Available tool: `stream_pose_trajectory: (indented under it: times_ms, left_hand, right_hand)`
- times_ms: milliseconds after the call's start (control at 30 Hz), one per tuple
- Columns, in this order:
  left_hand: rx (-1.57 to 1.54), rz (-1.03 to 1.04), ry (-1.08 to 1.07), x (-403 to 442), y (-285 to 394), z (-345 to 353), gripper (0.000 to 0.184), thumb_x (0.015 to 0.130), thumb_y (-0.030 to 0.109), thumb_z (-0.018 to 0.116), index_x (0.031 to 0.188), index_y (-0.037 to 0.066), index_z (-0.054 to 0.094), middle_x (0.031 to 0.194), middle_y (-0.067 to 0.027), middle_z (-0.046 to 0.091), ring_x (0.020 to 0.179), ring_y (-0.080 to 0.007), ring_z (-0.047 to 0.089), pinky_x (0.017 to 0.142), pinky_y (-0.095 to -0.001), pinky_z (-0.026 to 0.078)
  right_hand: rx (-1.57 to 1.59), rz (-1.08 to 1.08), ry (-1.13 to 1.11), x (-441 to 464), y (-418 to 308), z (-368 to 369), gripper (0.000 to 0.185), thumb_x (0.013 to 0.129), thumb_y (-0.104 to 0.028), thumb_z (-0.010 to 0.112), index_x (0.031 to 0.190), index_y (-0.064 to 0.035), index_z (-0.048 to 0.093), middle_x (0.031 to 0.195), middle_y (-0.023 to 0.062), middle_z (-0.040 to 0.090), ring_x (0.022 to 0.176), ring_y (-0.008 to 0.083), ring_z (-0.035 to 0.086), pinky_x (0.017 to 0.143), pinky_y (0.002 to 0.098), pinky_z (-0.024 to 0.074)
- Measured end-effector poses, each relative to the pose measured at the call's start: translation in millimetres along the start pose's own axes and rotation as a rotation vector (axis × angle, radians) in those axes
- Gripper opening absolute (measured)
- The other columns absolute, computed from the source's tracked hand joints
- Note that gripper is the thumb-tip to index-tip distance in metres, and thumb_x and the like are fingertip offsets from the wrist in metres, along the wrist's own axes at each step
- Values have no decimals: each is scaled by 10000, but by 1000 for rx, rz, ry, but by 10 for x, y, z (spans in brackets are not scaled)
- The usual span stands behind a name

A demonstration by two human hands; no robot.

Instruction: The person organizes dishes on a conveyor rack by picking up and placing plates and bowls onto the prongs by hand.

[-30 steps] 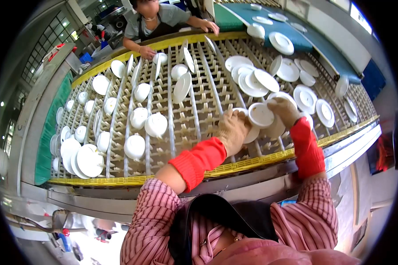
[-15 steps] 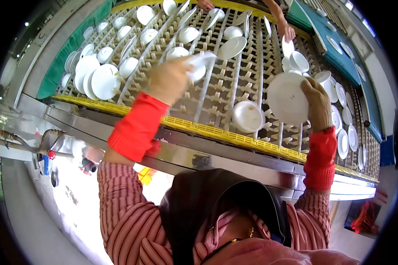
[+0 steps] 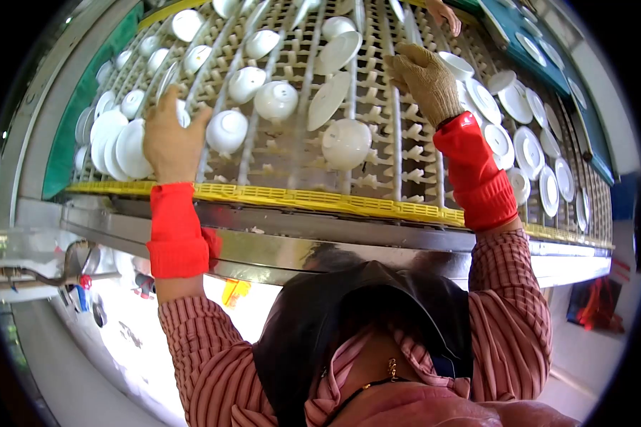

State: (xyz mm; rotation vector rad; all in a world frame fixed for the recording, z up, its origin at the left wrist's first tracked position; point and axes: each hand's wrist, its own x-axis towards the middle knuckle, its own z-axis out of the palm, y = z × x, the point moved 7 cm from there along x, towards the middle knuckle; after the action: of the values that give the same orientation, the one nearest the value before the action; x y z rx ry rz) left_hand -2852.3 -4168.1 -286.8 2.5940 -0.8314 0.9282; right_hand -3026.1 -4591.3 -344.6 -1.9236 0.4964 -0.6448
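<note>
My left hand (image 3: 174,139), in a tan glove, reaches over the left part of the pegged conveyor rack (image 3: 285,160) with thumb and fingers apart. A small white bowl (image 3: 183,114) shows between thumb and forefinger; whether they touch it I cannot tell. Several white plates (image 3: 129,148) lean just left of that hand. My right hand (image 3: 431,82), gloved too, hovers above the pegs with its fingers stretched out and nothing visible in them. Right beside it are a white bowl (image 3: 456,65) and a leaning plate (image 3: 483,101).
An upturned bowl (image 3: 347,144) and an oval dish (image 3: 328,101) stand mid-rack. A yellow edge strip (image 3: 299,196) runs along the front. Another person's hand (image 3: 444,16) is at the far side. Plates lie on a blue-green belt (image 3: 513,46) at right.
My right hand has let go of the large plate and moved up and left. The left hand has moved left and down; the white dish it held is no longer seen in it. Rack dishes appear farther left.
</note>
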Motion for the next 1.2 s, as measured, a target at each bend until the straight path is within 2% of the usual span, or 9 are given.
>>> stream_pose_trajectory:
  times_ms: [167,367,467,533,600,767,933,1033,1200]
  left_hand:
    - [-462,648,-217,-365,1640,199,924,827,650,892,1469,20,681,1382,-268,748,1267,-451,709,1130,-518,567]
    - [-158,621,-451,-625,2763,424,963,688,467,1017,1485,76,644,1153,-177,645,1138,-399,667,935,-492,599]
    - [-80,538,-492,-612,2850,591,913,678,386,1024,1469,120,653,1167,-171,632,1141,-406,647,979,-464,577]
    - [-131,528,-482,-607,2818,597,875,701,360,1013,1457,106,654,1202,-170,634,1157,-399,644,1019,-464,562]
    - [-349,500,-537,-623,2769,594,822,730,312,990,1446,83,657,1235,-163,641,1167,-391,642,1036,-475,550]
    - [-475,864,-473,-835,3161,560,609,757,165,903,1316,16,714,1265,-157,643,1188,-381,629,1050,-494,526]
    - [-492,769,-610,-821,3223,622,578,789,129,884,1330,23,714,1302,-172,647,1213,-412,626,1052,-491,535]
    - [-598,637,-614,-670,3117,551,624,857,162,897,1416,0,672,1491,-221,630,1341,-469,626,1129,-500,534]
    - [-614,308,-475,-323,2815,869,671,905,199,887,1489,-14,636,1577,-291,582,1377,-491,634,1153,-484,540]
  right_hand:
    - [-809,-158,295,117,671,-1003,509,1002,-486,750,1293,-71,698,1196,249,784,1118,449,765,952,534,604]
    - [-954,-229,191,405,954,-1300,627,931,-479,866,1287,-4,665,1208,284,775,1093,460,765,944,529,608]
    - [-838,106,-62,415,1023,-1104,835,868,-550,900,1422,28,661,1290,280,775,1223,421,758,1105,504,578]
    - [-1245,-42,-165,208,985,-822,1056,807,-540,923,1629,-1,537,1631,314,576,1581,514,482,1350,624,345]
    - [-1198,-219,-178,175,1276,-855,1201,791,-655,894,1702,-17,440,1682,286,517,1630,524,399,1367,674,266]
    - [-1350,-243,-398,-108,1120,-947,1262,732,-403,1006,1748,-36,354,1760,237,429,1675,479,334,1391,611,265]
    - [-1395,-154,-419,-64,959,-897,1229,719,-280,1030,1721,-11,371,1738,269,441,1674,425,362,1372,570,331]
    - [-1340,-314,-210,128,1120,-909,1051,824,-129,899,1709,-17,343,1476,281,667,1388,431,675,1176,520,562]
    - [-819,-446,181,665,608,-1202,657,1036,-209,664,1647,-90,453,1029,219,793,818,388,805,748,485,668]
